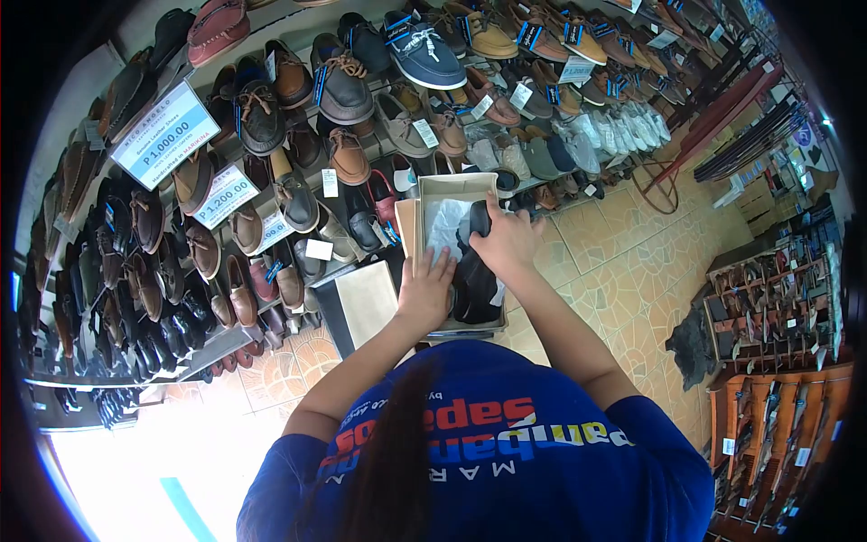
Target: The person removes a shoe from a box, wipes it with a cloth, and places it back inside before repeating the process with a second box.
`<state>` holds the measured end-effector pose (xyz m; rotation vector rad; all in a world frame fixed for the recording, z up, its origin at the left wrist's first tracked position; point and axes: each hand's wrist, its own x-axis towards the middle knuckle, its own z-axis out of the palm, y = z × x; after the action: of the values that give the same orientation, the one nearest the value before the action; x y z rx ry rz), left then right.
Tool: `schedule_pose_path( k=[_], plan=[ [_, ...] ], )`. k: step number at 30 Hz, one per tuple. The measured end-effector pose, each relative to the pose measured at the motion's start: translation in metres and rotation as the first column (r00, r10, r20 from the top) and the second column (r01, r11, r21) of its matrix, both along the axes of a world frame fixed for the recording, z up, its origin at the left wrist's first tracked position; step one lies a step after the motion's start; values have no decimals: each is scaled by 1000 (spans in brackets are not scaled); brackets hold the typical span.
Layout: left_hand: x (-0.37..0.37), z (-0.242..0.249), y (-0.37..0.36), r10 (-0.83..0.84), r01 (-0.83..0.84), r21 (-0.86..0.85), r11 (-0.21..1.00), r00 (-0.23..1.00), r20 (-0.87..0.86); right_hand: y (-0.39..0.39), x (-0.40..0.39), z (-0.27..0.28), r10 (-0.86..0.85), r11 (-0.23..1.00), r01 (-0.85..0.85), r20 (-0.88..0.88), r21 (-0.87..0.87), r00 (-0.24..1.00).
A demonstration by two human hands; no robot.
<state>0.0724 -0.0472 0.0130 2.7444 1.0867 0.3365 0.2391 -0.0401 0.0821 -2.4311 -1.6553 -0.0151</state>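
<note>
In front of my chest is an open shoe box (459, 185), lined with pale wrapping paper (447, 226). A pair of black shoes (477, 285) lies in it, partly covered by my hands. My right hand (510, 239) grips the far end of one black shoe between thumb and index finger. Resting on the near left side of the box is my left hand (426, 291), its fingers stretched out over the paper and the box edge, holding nothing.
Shelves of leather shoes (343, 81) with price signs (167, 135) fill the left and far side. A flat beige box lid or panel (368, 303) lies left of the box. Racks of belts or straps (777, 443) stand on the right, above a tiled floor (623, 271).
</note>
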Motion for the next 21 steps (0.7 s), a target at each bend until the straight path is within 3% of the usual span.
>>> schedule_pose_path(
  k=[1, 5, 9, 10, 16, 17, 19, 20, 21],
  plan=[
    [-1, -11, -1, -17, 23, 77, 997, 997, -78, 2, 1, 1, 7, 1000, -7, 29, -27, 1000],
    [0, -8, -4, -13, 15, 16, 1000, 994, -113, 15, 4, -14, 58, 997, -53, 119, -48, 991],
    [-1, -13, -3, -40, 41, 0, 999, 998, -46, 24, 2, -43, 156, 987, -162, 228, 7, 961],
    [-2, -14, -3, -34, 34, 2, 999, 998, -43, 23, 4, -44, 160, 987, -158, 154, -25, 975],
    [-7, -12, -2, -42, 56, -161, 985, 995, 92, -10, 6, -13, 214, 961, -233, 135, 147, 968],
    [-8, -11, -2, -47, 64, -183, 981, 994, 96, -15, 11, -25, 223, 969, -222, 1, 110, 975],
    [-5, -25, -4, 60, 36, -212, 977, 902, 427, -21, 26, -77, 204, 979, -203, -266, 32, 942],
    [-2, -33, -2, 110, 27, -224, 974, 810, 576, -24, 33, -98, 309, 941, -192, -477, 278, 823],
    [-1, -42, 3, 187, 6, -302, 953, 774, 605, -28, 29, -84, 270, 950, -182, -375, 254, 887]
  ],
)
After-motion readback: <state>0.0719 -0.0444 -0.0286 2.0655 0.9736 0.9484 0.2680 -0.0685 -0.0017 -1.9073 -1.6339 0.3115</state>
